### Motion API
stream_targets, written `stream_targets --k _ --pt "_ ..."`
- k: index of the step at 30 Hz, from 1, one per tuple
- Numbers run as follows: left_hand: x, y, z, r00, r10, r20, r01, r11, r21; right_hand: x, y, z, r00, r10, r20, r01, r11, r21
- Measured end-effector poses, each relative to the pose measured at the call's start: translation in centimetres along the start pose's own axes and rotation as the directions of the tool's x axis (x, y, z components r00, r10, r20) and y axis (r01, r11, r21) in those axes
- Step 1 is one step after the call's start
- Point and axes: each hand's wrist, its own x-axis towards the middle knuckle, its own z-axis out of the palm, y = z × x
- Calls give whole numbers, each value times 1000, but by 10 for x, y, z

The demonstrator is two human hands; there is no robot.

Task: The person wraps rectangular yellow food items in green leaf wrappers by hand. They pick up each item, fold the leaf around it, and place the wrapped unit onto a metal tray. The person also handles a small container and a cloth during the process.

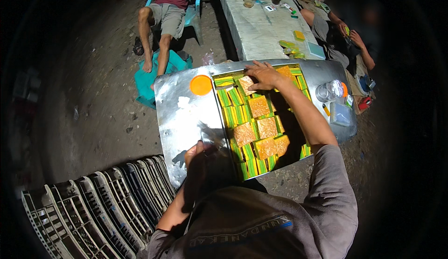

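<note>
My right hand reaches across the metal-topped stand and grips a square block with a pale brown mottled top. Below it, a rectangular opening holds rows of green-and-yellow striped pieces. Several similar blocks with golden-brown tops lie over those rows. My left hand is closed at the left side of the metal top, pinching what looks like thin clear plastic. Shadow hides part of that plastic and the right part of the opening.
An orange round lid lies on the metal top. At right stand a clear jar and a clear box. Beyond is a long table with cups and green-yellow pieces. Two people sit nearby. A slatted rack is lower left.
</note>
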Motion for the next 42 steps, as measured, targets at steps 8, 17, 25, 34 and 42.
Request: stream_targets --k 8,17,25,34,42 --pt "19 13 13 979 98 -179 -134 971 -199 -15 -5 -3 990 -103 -95 127 946 299" --pt "5 31 10 962 238 -133 -255 959 -127 -147 -187 19 770 531 -354 225 292 929" --pt "-28 25 13 938 347 -14 -344 925 -161 -169 -305 65 625 694 -357 409 98 907" --pt "-46 25 -18 905 340 256 -345 938 -26 -171 -333 80 660 686 -305 470 -61 880" --pt "-65 43 -22 915 237 327 -269 962 55 -177 -298 65 883 347 -316 325 34 945"
